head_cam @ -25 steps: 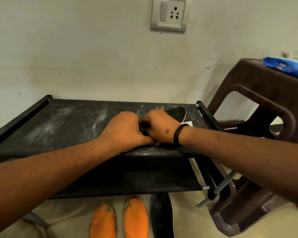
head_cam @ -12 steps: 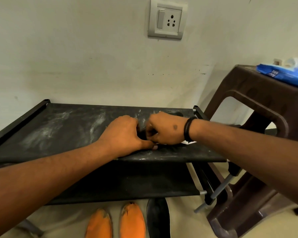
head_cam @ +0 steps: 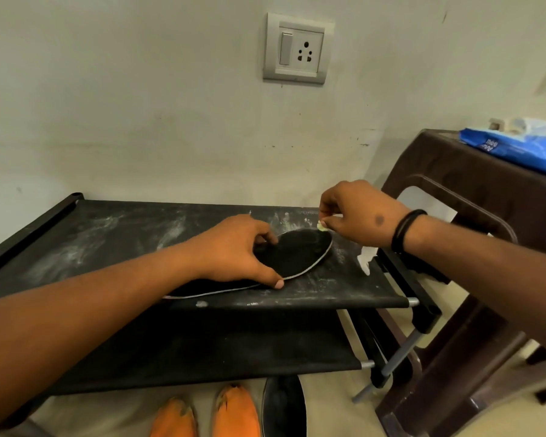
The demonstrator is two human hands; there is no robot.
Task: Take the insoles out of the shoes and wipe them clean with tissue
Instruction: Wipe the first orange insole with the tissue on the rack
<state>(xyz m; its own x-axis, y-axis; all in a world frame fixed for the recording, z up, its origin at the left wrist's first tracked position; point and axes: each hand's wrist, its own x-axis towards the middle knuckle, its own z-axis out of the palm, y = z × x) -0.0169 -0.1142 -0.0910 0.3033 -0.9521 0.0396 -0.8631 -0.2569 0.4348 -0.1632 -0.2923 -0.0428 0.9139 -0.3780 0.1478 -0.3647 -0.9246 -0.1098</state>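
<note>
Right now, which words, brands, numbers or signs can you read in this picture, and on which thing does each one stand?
"mee mee", white and upside down, on the blue packet on the brown stool; the second line is partly blurred.
Wall switch and socket plate: no text readable.
Insole, rack: none.

Left hand [head_cam: 234,250] covered the middle of the black insole [head_cam: 293,257]; the heel end ran under the forearm. Right hand [head_cam: 360,216] pinched a small pale scrap [head_cam: 321,226], too small to identify. White tissue piece [head_cam: 367,259] was partly hidden behind the right wrist. Blue pack [head_cam: 514,149] on the brown stool [head_cam: 473,197] was cut by the right edge, print unreadable. Orange insoles [head_cam: 234,414] and black insole on the floor [head_cam: 282,408] were cropped at the bottom edge.
</note>
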